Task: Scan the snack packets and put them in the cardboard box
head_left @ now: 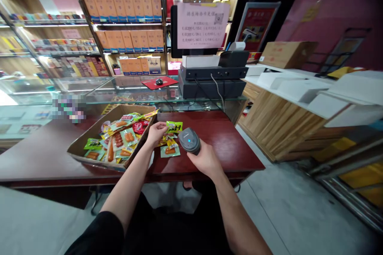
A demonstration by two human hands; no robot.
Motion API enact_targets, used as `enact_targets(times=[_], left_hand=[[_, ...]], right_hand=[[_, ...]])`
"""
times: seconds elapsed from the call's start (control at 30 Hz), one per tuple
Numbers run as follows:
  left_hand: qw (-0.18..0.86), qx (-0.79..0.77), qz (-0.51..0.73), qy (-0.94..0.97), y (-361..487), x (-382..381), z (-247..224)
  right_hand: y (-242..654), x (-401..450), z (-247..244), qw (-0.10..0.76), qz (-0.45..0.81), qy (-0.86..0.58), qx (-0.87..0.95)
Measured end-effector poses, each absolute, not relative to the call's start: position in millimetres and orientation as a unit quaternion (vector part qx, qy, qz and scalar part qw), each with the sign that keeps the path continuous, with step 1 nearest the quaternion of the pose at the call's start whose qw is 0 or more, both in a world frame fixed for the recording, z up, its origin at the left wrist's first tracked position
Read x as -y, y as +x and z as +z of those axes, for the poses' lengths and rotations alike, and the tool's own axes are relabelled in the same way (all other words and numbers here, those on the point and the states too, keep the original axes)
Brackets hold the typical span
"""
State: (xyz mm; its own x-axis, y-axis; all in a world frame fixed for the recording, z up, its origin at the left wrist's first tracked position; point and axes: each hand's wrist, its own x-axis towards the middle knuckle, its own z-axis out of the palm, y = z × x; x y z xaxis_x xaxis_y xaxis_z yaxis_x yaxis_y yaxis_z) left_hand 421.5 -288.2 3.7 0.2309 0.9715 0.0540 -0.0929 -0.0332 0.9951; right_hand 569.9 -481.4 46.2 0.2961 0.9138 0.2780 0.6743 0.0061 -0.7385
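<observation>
Between the fingertips of my left hand [156, 134] is a small green snack packet [174, 127], held by its left end above the table. My right hand [207, 160] is wrapped round the handle of a dark grey barcode scanner [189, 140], whose blue light is lit. The scanner's head is close to the packet's right side. Below them on the table lie several snack packs, among them a clear sausage pack [170, 151]. Left of my left forearm stands an open cardboard box [78, 157] full of packaged sausages and other snacks.
The dark red table [221, 127] carries all this. Behind it, a glass counter [131, 91] holds a cash register [212, 83] with a pink price sign [203, 24] and a mouse [159, 81] on a red pad. Stocked shelves line the back. White boxes [302, 87] lie on the right-hand counter.
</observation>
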Motion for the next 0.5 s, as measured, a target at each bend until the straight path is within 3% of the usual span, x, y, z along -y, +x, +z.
enact_targets(times=[0.1, 0.5], left_hand=[[0.632, -0.38, 0.484, 0.472, 405.5, 298.2, 15.4], [0.606, -0.368, 0.494, 0.503, 357.6, 322.3, 44.6]], right_hand=[[551.4, 475.2, 52.7, 0.429, 0.158, -0.647, 0.611], [511.6, 465.2, 70.7, 0.418, 0.165, -0.613, 0.65]])
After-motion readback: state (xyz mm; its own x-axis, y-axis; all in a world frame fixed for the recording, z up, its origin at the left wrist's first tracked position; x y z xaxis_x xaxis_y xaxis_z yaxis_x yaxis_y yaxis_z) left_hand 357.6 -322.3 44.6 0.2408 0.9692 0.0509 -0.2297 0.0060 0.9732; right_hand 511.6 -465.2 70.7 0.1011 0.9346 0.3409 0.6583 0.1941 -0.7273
